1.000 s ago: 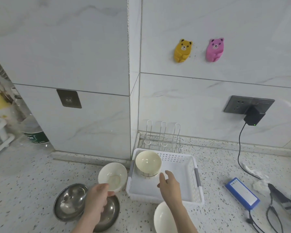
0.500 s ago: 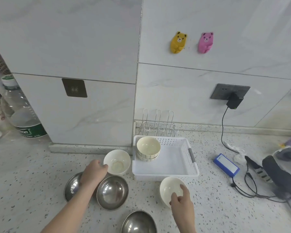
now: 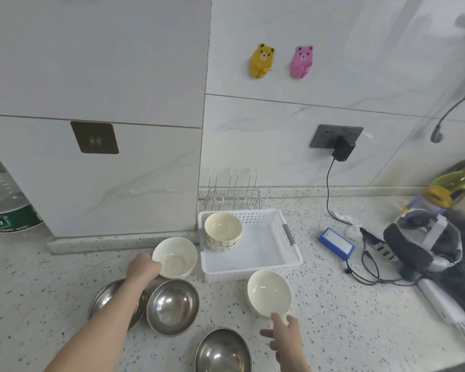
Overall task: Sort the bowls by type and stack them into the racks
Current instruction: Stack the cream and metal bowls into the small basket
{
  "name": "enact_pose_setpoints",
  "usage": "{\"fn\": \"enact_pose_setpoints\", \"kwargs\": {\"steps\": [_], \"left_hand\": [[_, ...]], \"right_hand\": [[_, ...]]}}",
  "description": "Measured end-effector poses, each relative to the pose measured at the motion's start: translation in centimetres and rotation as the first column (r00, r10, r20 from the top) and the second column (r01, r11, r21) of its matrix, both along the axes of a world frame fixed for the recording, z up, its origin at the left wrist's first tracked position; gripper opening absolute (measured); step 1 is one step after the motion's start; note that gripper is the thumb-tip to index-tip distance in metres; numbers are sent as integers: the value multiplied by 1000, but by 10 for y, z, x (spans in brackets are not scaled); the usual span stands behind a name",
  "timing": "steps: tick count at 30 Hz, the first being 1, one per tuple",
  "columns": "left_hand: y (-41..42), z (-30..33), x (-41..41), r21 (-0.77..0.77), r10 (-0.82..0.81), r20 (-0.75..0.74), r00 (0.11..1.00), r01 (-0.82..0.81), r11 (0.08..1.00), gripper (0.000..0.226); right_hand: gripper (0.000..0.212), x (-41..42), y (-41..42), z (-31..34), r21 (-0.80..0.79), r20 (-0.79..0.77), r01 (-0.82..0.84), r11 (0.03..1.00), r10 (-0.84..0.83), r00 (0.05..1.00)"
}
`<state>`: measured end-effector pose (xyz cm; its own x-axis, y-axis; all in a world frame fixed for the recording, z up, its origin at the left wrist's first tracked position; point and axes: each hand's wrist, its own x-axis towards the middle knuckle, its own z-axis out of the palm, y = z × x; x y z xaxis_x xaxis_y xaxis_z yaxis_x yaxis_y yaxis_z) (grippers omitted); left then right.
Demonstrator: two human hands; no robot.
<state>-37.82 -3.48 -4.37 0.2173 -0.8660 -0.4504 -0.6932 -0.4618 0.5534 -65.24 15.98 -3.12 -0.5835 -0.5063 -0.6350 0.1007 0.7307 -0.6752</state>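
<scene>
The left hand (image 3: 142, 267) reaches forward, fingers curled on the rim of a plain white ceramic bowl (image 3: 175, 257) beside the white perforated plastic basket (image 3: 266, 267). The right hand (image 3: 286, 336) pinches the near rim of another white round bowl (image 3: 269, 292). Three shiny steel bowls (image 3: 172, 307) sit on the speckled stone counter (image 3: 346, 318) below marbled wall tiles (image 3: 360, 63).

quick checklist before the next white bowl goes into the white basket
1. Left hand grips the white ceramic bowl beside the basket: ok.
2. Right hand has the second white bowl: cannot tell, fingertips only at its rim.
3. White perforated plastic basket has free floor: ok.
4. Stack of cream striped bowls sits upright in its back-left corner: ok.
5. Steel bowls still on counter: not ok.
</scene>
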Motion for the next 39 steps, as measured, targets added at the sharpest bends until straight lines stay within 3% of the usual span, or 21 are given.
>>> {"fn": "enact_pose_setpoints", "kwargs": {"steps": [3, 14, 22, 28, 39], "left_hand": [[-6, 4, -3, 22, -39, -2, 999, 39, 999, 4], [12, 23, -4, -49, -19, -89, 996, 14, 999, 12], [24, 34, -1, -96, 95, -183, 979, -114, 989, 23], [38, 56, -10, -133, 136, -309, 941, -185, 974, 14], [54, 86, -61, -129, 86, -423, 902, -155, 980, 18]], "right_hand": [[49, -3, -4, -4, -11, 76, 37, 999, -36, 996], [29, 1, -16, -7, -32, 206, 167, 986, -157, 966], [28, -2, -12, -10, -96, 163, 172, 980, -155, 974], [27, -12, 9, -4, -169, 123, 192, 967, -173, 977], [30, -55, -7, 26, -357, 136, 223, 907, -186, 973]]}}
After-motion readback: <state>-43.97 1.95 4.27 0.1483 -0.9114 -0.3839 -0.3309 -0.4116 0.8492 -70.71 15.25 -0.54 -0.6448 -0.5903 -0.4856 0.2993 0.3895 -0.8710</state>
